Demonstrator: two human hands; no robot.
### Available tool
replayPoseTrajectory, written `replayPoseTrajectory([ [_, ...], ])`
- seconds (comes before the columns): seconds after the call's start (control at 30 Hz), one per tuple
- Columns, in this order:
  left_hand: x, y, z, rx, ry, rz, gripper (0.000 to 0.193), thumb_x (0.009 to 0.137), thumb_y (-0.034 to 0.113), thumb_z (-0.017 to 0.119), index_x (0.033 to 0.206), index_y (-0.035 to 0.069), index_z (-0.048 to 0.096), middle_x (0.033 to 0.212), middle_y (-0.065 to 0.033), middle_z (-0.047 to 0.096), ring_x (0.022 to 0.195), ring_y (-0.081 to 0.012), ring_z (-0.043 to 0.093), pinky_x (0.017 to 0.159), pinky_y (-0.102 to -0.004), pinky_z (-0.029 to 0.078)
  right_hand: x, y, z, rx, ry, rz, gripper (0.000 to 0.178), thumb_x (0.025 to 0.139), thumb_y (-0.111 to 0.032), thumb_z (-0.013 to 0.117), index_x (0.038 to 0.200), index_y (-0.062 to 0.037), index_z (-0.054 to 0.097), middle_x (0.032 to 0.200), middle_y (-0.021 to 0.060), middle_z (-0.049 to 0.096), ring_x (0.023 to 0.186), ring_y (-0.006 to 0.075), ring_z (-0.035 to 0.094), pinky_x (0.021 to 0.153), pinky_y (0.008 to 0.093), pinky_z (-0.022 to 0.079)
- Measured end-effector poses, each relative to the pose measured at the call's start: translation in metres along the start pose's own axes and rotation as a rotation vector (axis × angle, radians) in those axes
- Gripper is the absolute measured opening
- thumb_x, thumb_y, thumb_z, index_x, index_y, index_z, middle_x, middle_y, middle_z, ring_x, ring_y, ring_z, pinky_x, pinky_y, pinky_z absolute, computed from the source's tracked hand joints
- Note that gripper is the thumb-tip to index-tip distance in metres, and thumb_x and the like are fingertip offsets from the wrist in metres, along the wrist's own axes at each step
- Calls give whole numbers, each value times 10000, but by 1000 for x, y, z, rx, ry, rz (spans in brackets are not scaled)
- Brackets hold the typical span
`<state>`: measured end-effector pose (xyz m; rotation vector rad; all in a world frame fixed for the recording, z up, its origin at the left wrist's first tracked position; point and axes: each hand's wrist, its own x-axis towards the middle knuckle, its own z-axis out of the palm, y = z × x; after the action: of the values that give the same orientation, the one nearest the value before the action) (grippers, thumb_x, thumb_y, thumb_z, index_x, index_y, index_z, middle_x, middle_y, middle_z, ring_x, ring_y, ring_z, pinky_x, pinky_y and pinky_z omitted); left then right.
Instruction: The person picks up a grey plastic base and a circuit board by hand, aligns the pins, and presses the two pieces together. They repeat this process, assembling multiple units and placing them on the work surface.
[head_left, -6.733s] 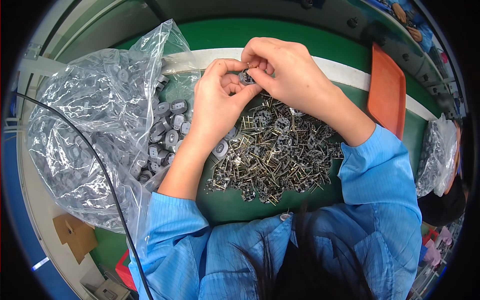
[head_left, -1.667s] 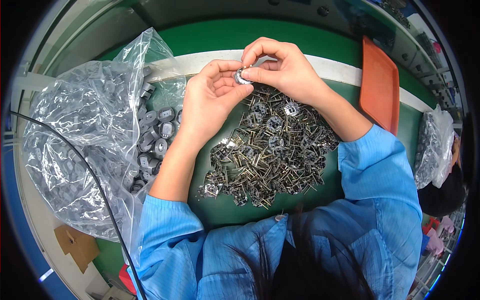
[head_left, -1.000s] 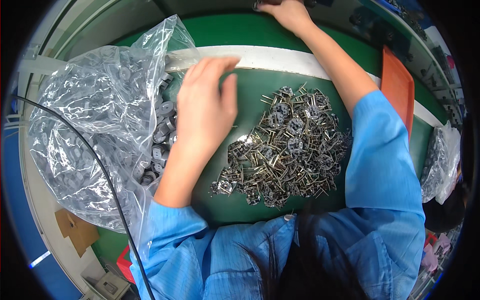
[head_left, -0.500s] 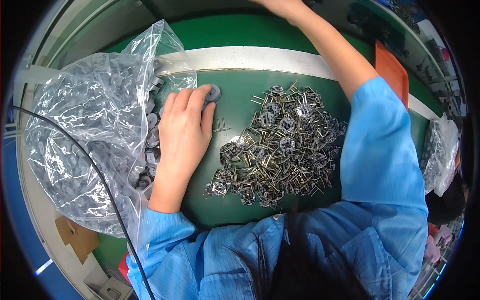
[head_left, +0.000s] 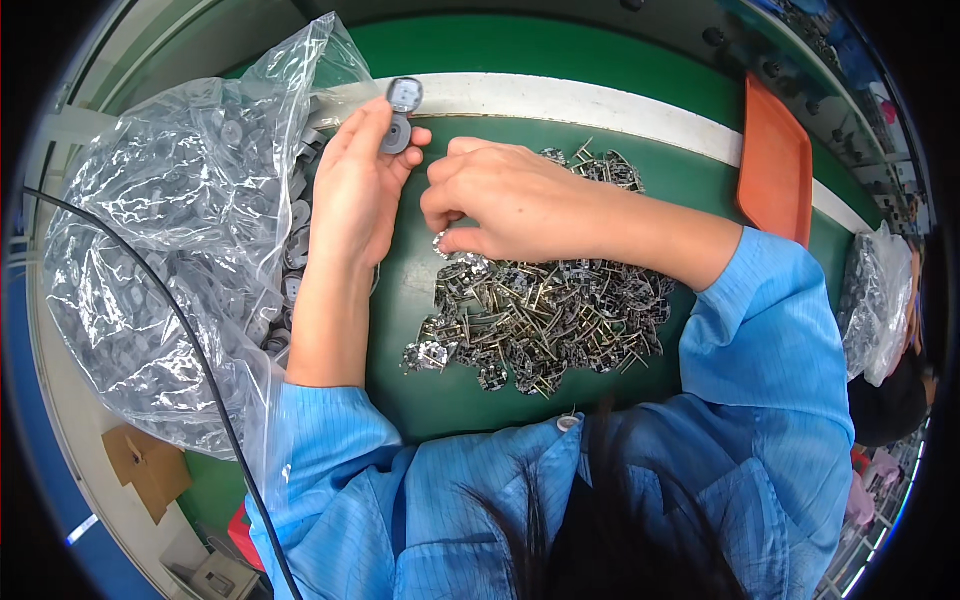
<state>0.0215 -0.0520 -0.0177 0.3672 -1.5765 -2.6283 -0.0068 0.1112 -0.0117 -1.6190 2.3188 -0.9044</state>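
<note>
Holds two grey caps point(head_left: 405, 95) in the left hand point(head_left: 352, 185). Reaches a board point(head_left: 440, 243) with the curled right hand point(head_left: 505, 197), too hidden to confirm gripping. Leaves a big board pile point(head_left: 550, 325) loose.

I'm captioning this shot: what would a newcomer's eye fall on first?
Probably the heap of pinned circuit boards on the green table, with the right hand at its upper left. Next, the big clear plastic bag of grey pieces at left, then the two grey round parts in the left hand.
</note>
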Motion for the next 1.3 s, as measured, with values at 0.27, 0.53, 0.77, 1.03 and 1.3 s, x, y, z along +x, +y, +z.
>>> replayPoseTrajectory([
  [0.27,8,-13,17,295,-90,23,241,948,143,534,1145,7,561,783,-5,581,662,-48,492,590,-180,395,-3,37,-56,248,415,253,181,721,-178,737,822,-38,681,756,70,669,730,184,639,707,316,496],
  [0.53,9,-18,28,507,-203,117,219,942,178,548,1110,58,621,743,14,575,663,-37,466,593,-175,379,-11,54,-56,374,328,334,175,761,-160,710,853,-20,658,789,85,684,764,190,668,703,318,513],
  [0.77,4,-21,34,169,-56,108,188,928,176,590,1030,21,621,810,-10,601,709,-62,523,641,-194,421,-10,35,-50,224,411,292,113,832,-69,670,895,6,614,797,49,650,706,108,641,630,250,529],
  [1.03,1,-19,35,-340,-54,38,191,923,191,612,961,5,588,929,-52,609,837,-110,556,802,-244,460,3,37,-34,-387,620,-272,136,759,-77,644,874,-59,575,808,77,606,734,257,632,590,373,519],
  [1.3,5,-27,35,-192,50,69,274,869,122,678,1056,-29,547,978,-83,613,857,-131,575,812,-256,470,55,160,-86,-205,624,408,157,810,-148,651,889,-12,648,885,175,663,861,345,632,755,416,509],
])
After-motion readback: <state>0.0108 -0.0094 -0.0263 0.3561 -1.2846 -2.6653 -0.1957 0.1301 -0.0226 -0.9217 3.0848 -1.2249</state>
